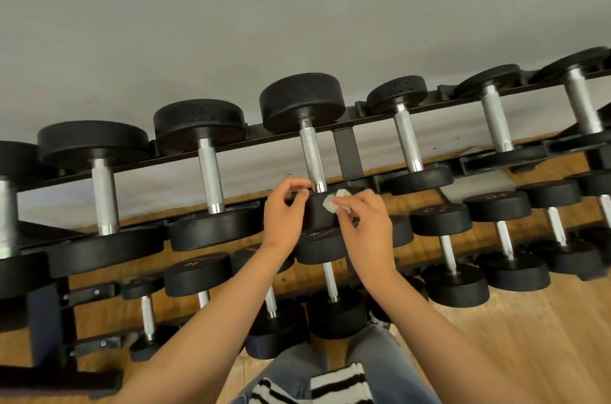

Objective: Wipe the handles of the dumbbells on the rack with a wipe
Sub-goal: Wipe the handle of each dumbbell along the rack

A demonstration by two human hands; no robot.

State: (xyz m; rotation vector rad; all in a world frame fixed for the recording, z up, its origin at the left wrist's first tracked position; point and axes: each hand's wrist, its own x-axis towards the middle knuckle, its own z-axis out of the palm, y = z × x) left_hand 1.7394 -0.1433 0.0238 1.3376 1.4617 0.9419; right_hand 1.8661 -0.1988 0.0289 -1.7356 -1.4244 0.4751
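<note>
Right hand (363, 225) pinches the crumpled wipe (334, 202) at the fingertips, against the near head of the centre dumbbell (302, 99), just below its handle (312, 155). Left hand (284, 215): fingers curled at the same head; cannot tell whether gripping. Risks: the small wad may slip from the pinch or miss the handle's far side; the knurling may shred it. No containers; the rack (345, 152) cradles dumbbells on every tier.

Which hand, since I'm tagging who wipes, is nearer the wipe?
Right. The right hand pinches the wipe; the left hand is apart, left of it, by the handle.
</note>
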